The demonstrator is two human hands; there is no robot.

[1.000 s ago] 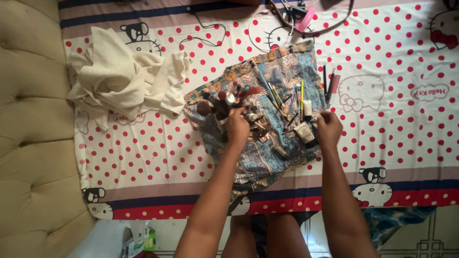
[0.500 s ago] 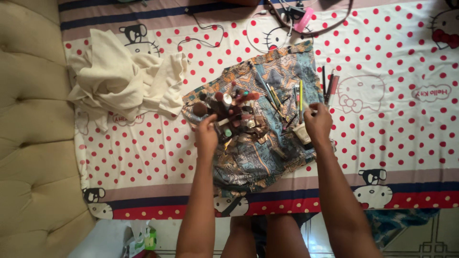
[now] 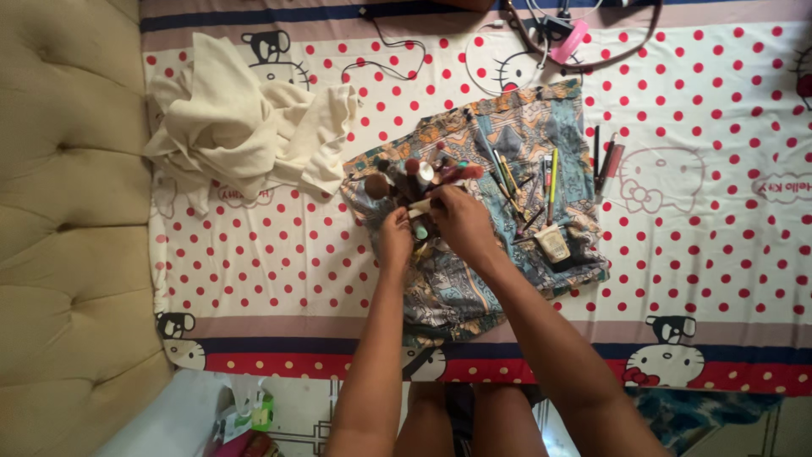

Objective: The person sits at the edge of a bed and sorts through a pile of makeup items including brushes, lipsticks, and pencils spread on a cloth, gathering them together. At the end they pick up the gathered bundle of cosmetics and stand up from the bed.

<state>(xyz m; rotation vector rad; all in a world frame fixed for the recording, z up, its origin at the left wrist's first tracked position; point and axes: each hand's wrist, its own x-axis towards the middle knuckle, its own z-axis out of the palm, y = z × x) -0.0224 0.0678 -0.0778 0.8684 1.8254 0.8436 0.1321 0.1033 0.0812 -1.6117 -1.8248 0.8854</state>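
- Your left hand [image 3: 394,239] rests with fingers curled on the cluster of makeup brushes [image 3: 419,178], which lies at the left part of the patterned cloth [image 3: 507,144]; you cannot tell whether it grips one.
- Your right hand [image 3: 461,222] sits just beside it, pinching a small pale item among the same brushes.
- Right of the brushes, on the cloth's middle, lie scattered pencils [image 3: 550,173] and a small cream tube [image 3: 554,244].
- Just off the cloth's right edge lie two slim dark sticks [image 3: 606,165].
- Left of the cloth sits a crumpled cream garment [image 3: 245,127].
- Everything lies on a red-dotted white bedsheet [image 3: 702,245].
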